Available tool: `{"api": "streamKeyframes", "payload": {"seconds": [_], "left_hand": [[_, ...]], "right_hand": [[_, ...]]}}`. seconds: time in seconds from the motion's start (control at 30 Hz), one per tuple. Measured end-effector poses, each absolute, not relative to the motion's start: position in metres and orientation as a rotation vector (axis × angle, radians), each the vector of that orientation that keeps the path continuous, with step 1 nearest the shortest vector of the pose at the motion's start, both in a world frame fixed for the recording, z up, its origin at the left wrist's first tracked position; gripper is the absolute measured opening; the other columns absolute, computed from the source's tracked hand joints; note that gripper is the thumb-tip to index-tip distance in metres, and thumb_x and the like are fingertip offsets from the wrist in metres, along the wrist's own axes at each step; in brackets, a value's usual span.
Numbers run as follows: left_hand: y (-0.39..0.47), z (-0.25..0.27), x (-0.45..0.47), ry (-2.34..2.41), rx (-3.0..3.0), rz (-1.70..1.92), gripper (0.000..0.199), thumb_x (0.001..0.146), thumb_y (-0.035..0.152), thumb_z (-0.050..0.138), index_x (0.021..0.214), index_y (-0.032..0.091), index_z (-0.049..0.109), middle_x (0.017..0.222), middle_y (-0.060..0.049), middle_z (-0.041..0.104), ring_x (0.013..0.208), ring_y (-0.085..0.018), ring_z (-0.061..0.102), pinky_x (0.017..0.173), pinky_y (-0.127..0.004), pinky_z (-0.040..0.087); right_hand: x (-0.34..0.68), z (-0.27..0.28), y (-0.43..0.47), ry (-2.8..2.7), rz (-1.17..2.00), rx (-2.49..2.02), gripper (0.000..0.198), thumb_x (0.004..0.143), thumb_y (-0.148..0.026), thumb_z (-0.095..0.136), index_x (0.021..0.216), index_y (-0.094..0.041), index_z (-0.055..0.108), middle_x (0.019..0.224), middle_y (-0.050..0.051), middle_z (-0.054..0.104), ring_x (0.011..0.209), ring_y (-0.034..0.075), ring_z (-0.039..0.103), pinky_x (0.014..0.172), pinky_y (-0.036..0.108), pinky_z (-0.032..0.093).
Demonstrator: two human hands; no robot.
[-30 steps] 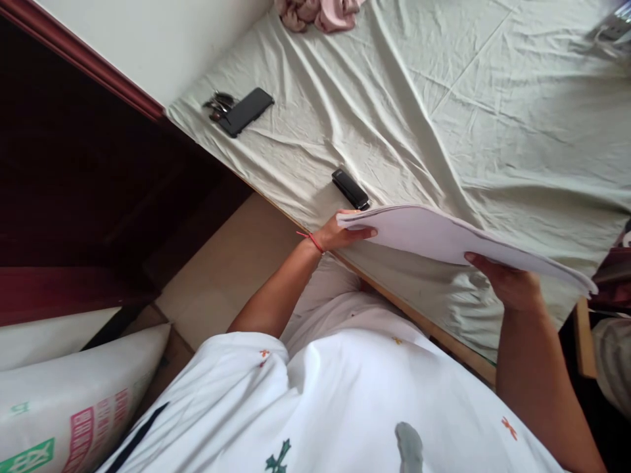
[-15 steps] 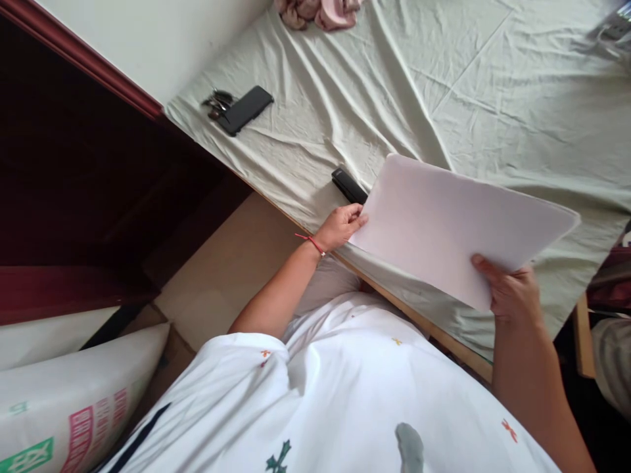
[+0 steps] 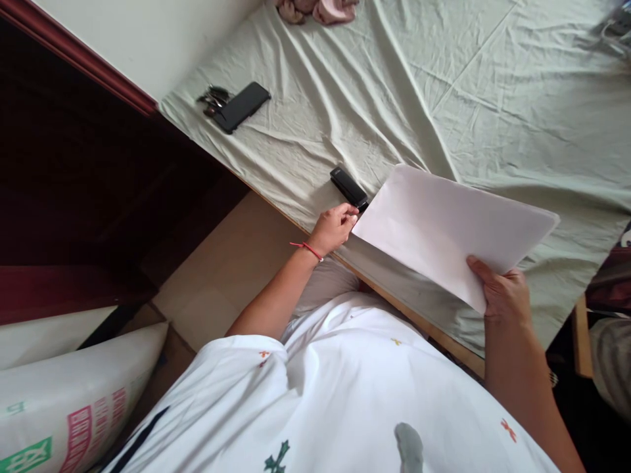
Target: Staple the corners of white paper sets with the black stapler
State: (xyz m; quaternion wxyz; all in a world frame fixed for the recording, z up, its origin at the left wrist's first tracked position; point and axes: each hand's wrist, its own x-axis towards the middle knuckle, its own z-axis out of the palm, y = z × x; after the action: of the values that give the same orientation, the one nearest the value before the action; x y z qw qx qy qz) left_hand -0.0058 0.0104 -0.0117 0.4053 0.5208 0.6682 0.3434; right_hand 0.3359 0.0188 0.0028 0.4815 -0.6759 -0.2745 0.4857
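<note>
My right hand grips a stack of white paper sheets by its near right edge, thumb on top. The stack is tilted above the bed sheet. At its left corner is my left hand, with a red string bracelet on the wrist. Its fingers are curled together between the paper corner and the near end of a black stapler. Whether they pinch either one cannot be made out. The stapler lies on the pale green bed sheet.
A black phone and a bunch of keys lie at the far left of the bed. Pink cloth is bunched at the back. A large white printed sack stands at lower left. The wooden bed edge runs before me.
The paper stack has come lower and slightly left with my right hand. My left hand has shifted a little left, its fingers drawn back from over the paper; more of the stapler shows.
</note>
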Motion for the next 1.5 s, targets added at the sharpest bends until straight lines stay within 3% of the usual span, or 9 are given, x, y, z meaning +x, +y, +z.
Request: {"api": "streamKeyframes", "payload": {"seconds": [0.37,0.7,0.8,0.93,1.13,1.5], "left_hand": [[0.009,-0.012,-0.005,1.847,1.380,0.908,0.032,0.092,0.024,0.056,0.122,0.015,0.060,0.072,-0.001,0.069,0.068,-0.016,0.066,0.076,-0.029,0.053],[0.010,-0.022,-0.012,2.041,1.477,0.940,0.039,0.091,0.021,0.057,0.129,0.014,0.057,0.103,-0.011,0.076,0.096,-0.022,0.071,0.094,-0.039,0.056],[0.009,-0.022,-0.012,2.079,1.686,0.992,0.044,0.090,0.017,0.054,0.134,0.017,0.058,0.131,-0.014,0.070,0.122,-0.025,0.064,0.111,-0.042,0.048],[0.007,-0.024,-0.012,1.960,1.994,0.945,0.052,0.094,0.012,0.042,0.141,0.023,0.059,0.155,-0.008,0.055,0.149,-0.023,0.044,0.125,-0.044,0.033],[0.005,-0.032,-0.011,1.951,2.011,0.844,0.064,0.089,0.005,0.037,0.146,0.026,0.056,0.158,-0.006,0.052,0.152,-0.020,0.042,0.127,-0.046,0.026],[0.003,-0.030,-0.007,2.030,2.011,0.832,0.062,0.090,0.006,0.036,0.142,0.029,0.060,0.153,-0.004,0.057,0.149,-0.018,0.046,0.130,-0.050,0.018]], "right_hand": [[0.321,0.000,0.021,-0.677,1.164,-1.584,0.047,0.041,-0.029,0.097,0.081,-0.014,0.077,0.089,0.007,0.079,0.072,0.016,0.069,0.066,0.027,0.060],[0.307,-0.001,0.019,-0.646,1.113,-1.540,0.042,0.045,-0.027,0.095,0.079,-0.013,0.076,0.088,0.006,0.078,0.072,0.014,0.069,0.069,0.025,0.060],[0.304,-0.003,0.017,-0.631,1.091,-1.535,0.042,0.045,-0.028,0.095,0.079,-0.013,0.075,0.088,0.005,0.078,0.072,0.014,0.068,0.069,0.025,0.060],[0.301,-0.008,0.013,-0.634,1.079,-1.531,0.042,0.047,-0.030,0.095,0.081,-0.015,0.076,0.090,0.005,0.078,0.076,0.015,0.069,0.071,0.026,0.061],[0.302,-0.018,0.008,-0.659,1.076,-1.542,0.040,0.051,-0.030,0.094,0.083,-0.013,0.076,0.090,0.004,0.078,0.074,0.013,0.068,0.073,0.025,0.060],[0.302,-0.018,0.006,-0.679,1.074,-1.550,0.038,0.055,-0.030,0.093,0.085,-0.015,0.076,0.093,0.004,0.078,0.076,0.014,0.070,0.075,0.026,0.061]]}}
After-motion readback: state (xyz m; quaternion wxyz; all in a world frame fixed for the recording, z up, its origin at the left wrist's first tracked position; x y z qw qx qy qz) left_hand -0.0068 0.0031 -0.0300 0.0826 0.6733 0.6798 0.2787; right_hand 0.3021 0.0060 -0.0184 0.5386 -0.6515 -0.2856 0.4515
